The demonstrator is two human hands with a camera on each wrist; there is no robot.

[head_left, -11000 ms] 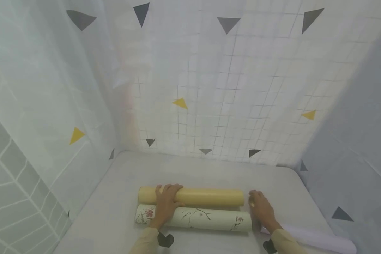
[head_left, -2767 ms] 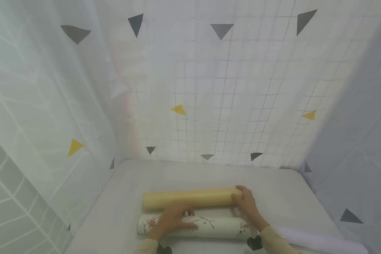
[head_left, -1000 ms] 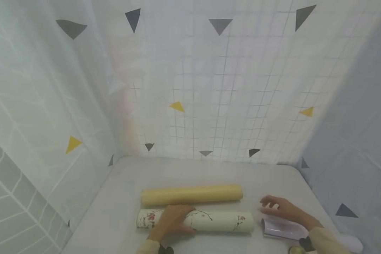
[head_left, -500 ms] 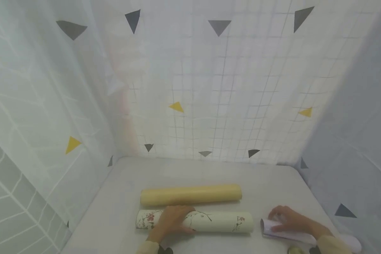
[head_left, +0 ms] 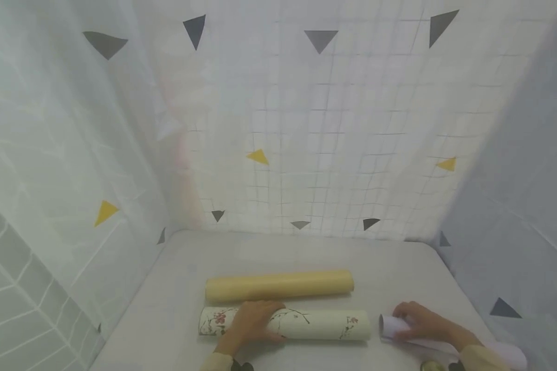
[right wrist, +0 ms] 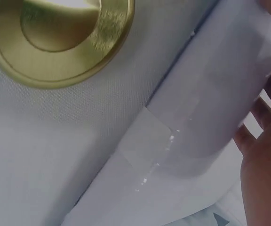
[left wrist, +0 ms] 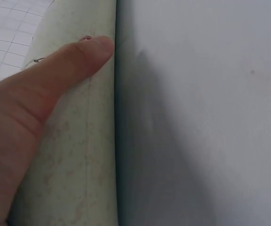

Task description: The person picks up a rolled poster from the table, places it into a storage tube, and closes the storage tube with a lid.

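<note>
My left hand [head_left: 252, 322] lies over the pale roll of floral wallpaper [head_left: 322, 324], fingers across its top and thumb along its near side. The left wrist view shows the thumb [left wrist: 72, 61] resting along the roll's surface. Over at the right, my right hand [head_left: 422, 324] grips the glossy white-lilac roll [head_left: 390, 328] near its left end, thumb on the near side and fingers round the far side. A piece of clear tape [right wrist: 145, 139] crosses that roll's edge. Behind the floral roll lies a plain yellow roll [head_left: 278, 286], untouched.
A round gold metal object [right wrist: 55, 70], like a lid or shallow dish, sits beside the white-lilac roll, partly cut off by the frame. All lie on a white-covered table [head_left: 301, 252]. Patterned curtains [head_left: 278, 129] hang behind and at both sides.
My left hand moved from the yellow roll to the floral one. My right hand left the yellow roll's right end, went right, came down and took hold of the white-lilac roll.
</note>
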